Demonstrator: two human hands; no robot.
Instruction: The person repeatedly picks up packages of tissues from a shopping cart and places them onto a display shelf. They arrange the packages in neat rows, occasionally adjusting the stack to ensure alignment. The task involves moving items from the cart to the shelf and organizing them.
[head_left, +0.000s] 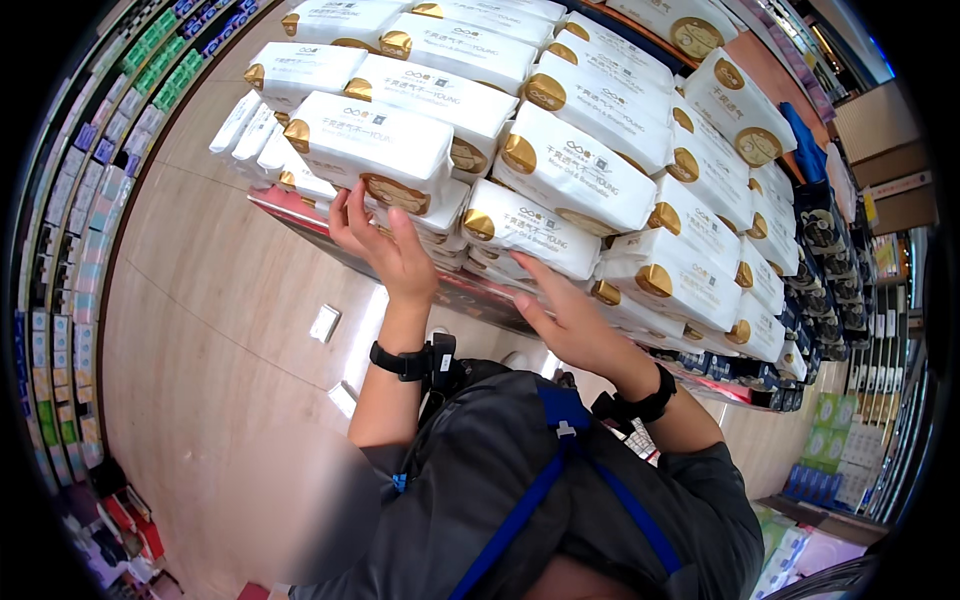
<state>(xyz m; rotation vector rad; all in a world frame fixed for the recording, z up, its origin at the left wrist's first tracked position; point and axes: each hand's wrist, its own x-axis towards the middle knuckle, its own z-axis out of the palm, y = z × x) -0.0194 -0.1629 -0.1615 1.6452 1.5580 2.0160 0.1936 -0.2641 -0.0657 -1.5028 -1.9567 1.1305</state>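
White plastic-wrapped packs with gold patches lie stacked in rows before me, all with printing on top. My left hand (386, 244) is raised at the front left, palm partly up and fingers apart, its fingertips at the lower edge of a white pack (375, 142). Whether it bears any of that pack's weight is not clear. My right hand (566, 315) reaches to the front edge of a lower white pack (531, 229), fingers spread, the index fingertip against or very near its side. Behind that one, a larger white pack (574, 169) rests higher on the stack.
The stack stands on a display base with a red edge (300, 214). Dark packs (821, 225) are piled at the right. Store shelves (97, 210) curve along the left, past a wood-look floor (202, 322). A small white item (325, 323) lies on the floor.
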